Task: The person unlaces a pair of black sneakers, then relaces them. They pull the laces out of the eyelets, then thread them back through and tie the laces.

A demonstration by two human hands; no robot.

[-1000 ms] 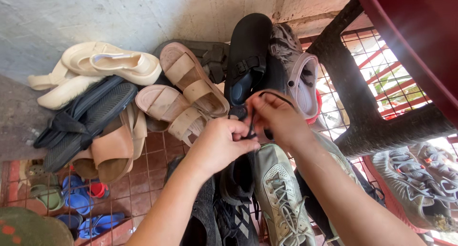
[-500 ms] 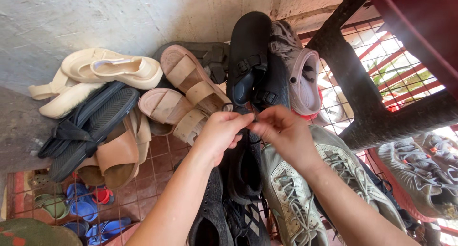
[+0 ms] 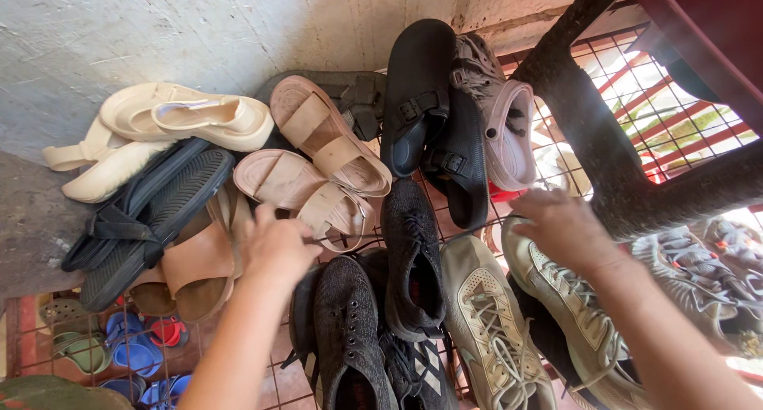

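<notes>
Rough grey wall (image 3: 199, 29) and a red wire rack (image 3: 238, 330) over terracotta tiles frame a heap of footwear, much as half a second ago. What has changed is the hands. Earlier both met over the middle of the pile, pinching a dark lace above the black knit shoe (image 3: 413, 259); now they have parted and that shoe lies free on the rack, toe toward the wall, between a black lace-up shoe (image 3: 350, 338) and a pale grey-beige sneaker (image 3: 485, 322), with neither hand touching it.

The left hand (image 3: 278, 247) has moved out to the left and rests, back up, at the edge of the tan strap sandals (image 3: 318, 179), just beside a brown slide sandal (image 3: 195, 263); its fingers curl downward and hold nothing that can be seen. The right hand (image 3: 564, 227) has swung to the right, over the toe of a second pale sneaker (image 3: 572, 307), close to the dark chair leg (image 3: 588, 132); its fingers are loosely spread and empty, though the tips are blurred.

Black buckle sandals (image 3: 421, 108), a grey clog (image 3: 501, 116), cream sandals (image 3: 183, 116) and dark ribbed slides (image 3: 151, 203) lie where they lay before. Small blue and green children's sandals (image 3: 127, 346) show beneath the wire.
</notes>
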